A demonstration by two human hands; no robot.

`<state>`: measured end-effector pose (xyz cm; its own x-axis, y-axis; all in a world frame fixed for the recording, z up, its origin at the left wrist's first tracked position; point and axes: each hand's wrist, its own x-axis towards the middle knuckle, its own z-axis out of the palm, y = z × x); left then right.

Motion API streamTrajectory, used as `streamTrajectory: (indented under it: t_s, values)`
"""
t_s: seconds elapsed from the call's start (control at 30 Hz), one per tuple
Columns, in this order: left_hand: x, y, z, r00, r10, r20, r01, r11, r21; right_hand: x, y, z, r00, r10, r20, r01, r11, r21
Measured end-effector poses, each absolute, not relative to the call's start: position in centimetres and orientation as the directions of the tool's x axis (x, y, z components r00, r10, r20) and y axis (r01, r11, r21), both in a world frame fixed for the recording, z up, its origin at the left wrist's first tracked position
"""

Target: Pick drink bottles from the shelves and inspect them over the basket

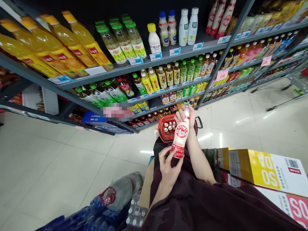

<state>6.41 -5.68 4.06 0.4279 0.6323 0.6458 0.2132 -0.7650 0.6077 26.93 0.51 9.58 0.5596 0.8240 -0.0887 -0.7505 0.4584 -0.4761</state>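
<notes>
A white bottle [181, 134] with a red band at its base and a round red label is held tilted in front of my body. My right hand [190, 118] is closed around its neck and cap end. At the red lower end, the fingers and thumb of my left hand [169, 165] grip the base from both sides. Behind the bottle, a red shopping basket [163, 136] stands on the floor by the shelf with several small bottles [170, 127] inside. Part of the basket is hidden by the bottle and my right hand.
Shelves ahead carry orange juice bottles [62, 51], green-capped bottles [117, 41] and similar red-and-white bottles [220, 17]. At right are stacked drink cartons [262, 168]. Large water bottles [120, 189] lie at lower left. A metal cart [286, 89] stands far right.
</notes>
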Motion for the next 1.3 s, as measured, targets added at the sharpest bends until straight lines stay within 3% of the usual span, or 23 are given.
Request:
streamTrajectory:
  t_s: [0.23, 0.4, 0.67, 0.97, 1.3]
  values:
    - [6.3, -5.4, 3.9, 0.448, 0.678, 0.582, 0.253, -0.721, 0.645, 26.5, 0.9, 9.8, 0.534, 0.839, -0.107, -0.721, 0.385, -0.576]
    - [6.2, -5.1, 4.0, 0.458, 0.721, 0.520, 0.269, -0.670, 0.692, 26.4, 1.1, 9.3, 0.489, 0.870, -0.065, -0.753, 0.382, -0.536]
    - [5.8, -4.7, 3.5, 0.461, 0.818, 0.345, 0.328, -0.518, 0.790, 25.8, 1.4, 9.0, 0.386, 0.909, -0.157, -0.809, 0.251, -0.531]
    - [5.9, -4.8, 2.7, 0.412, 0.824, 0.387, 0.337, -0.533, 0.776, 25.5, 1.6, 9.0, 0.355, 0.918, -0.177, -0.852, 0.240, -0.466]
    - [5.9, -4.8, 2.9, 0.428, 0.839, 0.335, 0.342, -0.494, 0.800, 25.7, 1.7, 8.6, 0.321, 0.938, -0.131, -0.869, 0.237, -0.434]
